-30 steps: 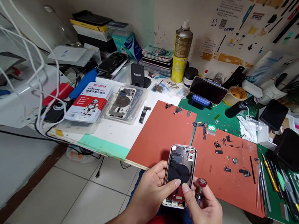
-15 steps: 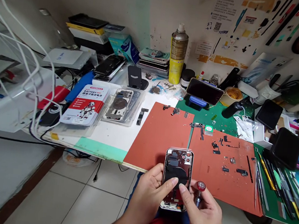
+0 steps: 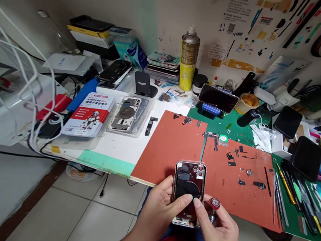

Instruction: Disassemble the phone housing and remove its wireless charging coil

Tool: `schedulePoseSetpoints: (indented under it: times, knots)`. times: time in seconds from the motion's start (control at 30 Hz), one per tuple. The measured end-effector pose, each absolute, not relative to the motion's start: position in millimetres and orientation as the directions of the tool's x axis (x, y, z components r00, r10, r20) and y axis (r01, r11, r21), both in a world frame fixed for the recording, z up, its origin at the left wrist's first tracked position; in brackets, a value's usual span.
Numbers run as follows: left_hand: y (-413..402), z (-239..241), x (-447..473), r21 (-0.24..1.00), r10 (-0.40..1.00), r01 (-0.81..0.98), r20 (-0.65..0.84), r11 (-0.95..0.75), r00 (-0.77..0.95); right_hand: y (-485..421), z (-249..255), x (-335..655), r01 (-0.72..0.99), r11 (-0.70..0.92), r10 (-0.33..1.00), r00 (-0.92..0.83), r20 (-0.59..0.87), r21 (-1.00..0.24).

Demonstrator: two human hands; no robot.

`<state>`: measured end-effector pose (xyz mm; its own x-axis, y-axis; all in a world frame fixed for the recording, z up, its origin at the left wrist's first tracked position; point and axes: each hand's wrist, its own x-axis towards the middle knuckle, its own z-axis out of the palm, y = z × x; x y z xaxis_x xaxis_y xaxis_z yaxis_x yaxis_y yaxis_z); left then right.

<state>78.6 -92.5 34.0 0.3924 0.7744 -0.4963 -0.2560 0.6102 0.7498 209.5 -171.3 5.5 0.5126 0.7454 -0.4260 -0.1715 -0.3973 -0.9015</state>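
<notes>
An opened red phone housing (image 3: 189, 180) with a silver frame and a black round coil inside is held upright over my lap, at the bench's front edge. My left hand (image 3: 159, 209) grips its left side, thumb pressed on the inside. My right hand (image 3: 220, 231) holds its right side with the thumb on the inside, and also clasps a small screwdriver with a red cap (image 3: 215, 205) in its fingers.
Two orange mats (image 3: 172, 145) lie on the bench with small phone parts and screws (image 3: 244, 170) scattered on them. A second phone housing in a clear tray (image 3: 126, 113), a battery box (image 3: 89, 113), a spray can (image 3: 188, 58), a propped phone (image 3: 218, 98) and tweezers (image 3: 294, 190) at right.
The view shifted slightly. The phone housing tilted a little in my hands and my thumbs slid lower on its inside.
</notes>
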Motion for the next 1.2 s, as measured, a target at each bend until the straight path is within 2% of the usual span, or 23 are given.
schedulePoseSetpoints:
  times: [0.2,0.5,0.7,0.93,1.2]
  knots:
    - [-90,32,85,0.819,0.825,-0.155,-0.511,0.552,0.24,-177,-7,208,-0.153,-0.389,0.777,0.476,-0.412,-0.909]
    - [-95,29,84,0.825,0.833,-0.17,-0.491,0.538,0.256,-177,-6,207,-0.191,-0.393,0.773,0.461,-0.436,-0.899]
    - [-91,31,88,0.81,0.817,-0.143,-0.537,0.569,0.208,-173,-4,205,-0.125,-0.397,0.768,0.497,-0.404,-0.909]
    - [-86,40,91,0.779,0.794,-0.169,-0.567,0.604,0.219,-171,-2,204,-0.116,-0.405,0.775,0.484,-0.407,-0.907]
    - [-84,40,87,0.714,0.764,-0.286,-0.549,0.64,0.34,-171,-1,207,-0.133,-0.419,0.78,0.453,-0.431,-0.898]
